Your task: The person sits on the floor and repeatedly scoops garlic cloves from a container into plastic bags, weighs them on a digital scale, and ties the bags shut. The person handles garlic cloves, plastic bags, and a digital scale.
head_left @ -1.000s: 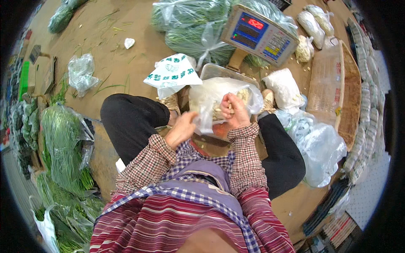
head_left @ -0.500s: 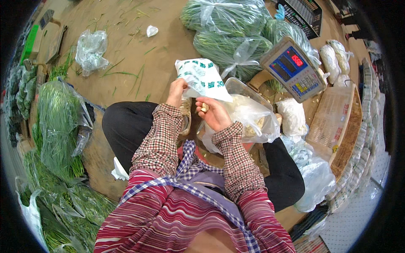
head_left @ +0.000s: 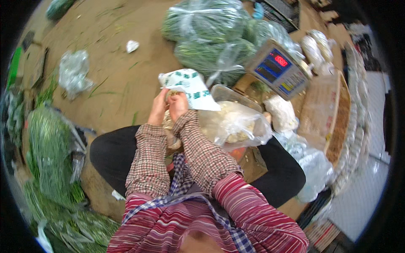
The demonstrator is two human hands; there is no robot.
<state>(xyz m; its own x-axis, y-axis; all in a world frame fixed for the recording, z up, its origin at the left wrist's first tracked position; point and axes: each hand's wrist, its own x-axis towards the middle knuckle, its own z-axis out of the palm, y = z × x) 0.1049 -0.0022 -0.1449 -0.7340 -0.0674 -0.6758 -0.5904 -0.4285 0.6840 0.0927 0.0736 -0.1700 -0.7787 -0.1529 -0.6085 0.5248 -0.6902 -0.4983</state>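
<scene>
A white plastic bag with green print stands tilted in front of me, its mouth turned toward my hands. My left hand is closed on the near left edge of that mouth. Right beside it, my right hand is at the opening with its fingers curled in. Pale bits, apparently peeled garlic cloves, show by those fingertips; motion blur hides what the fingers grip. Just right of the hands lies a clear plastic bag of pale cloves, partly over a plastic tub.
A digital scale with a lit red display stands beyond the clove bag. Large bags of green stalks lie ahead, and another green bundle at left. A shallow basket and filled white bags are to the right.
My right hand has moved left from beside the bag, where it held cloves in its palm, to the bag's mouth next to my left hand. The whole view has shifted slightly.
</scene>
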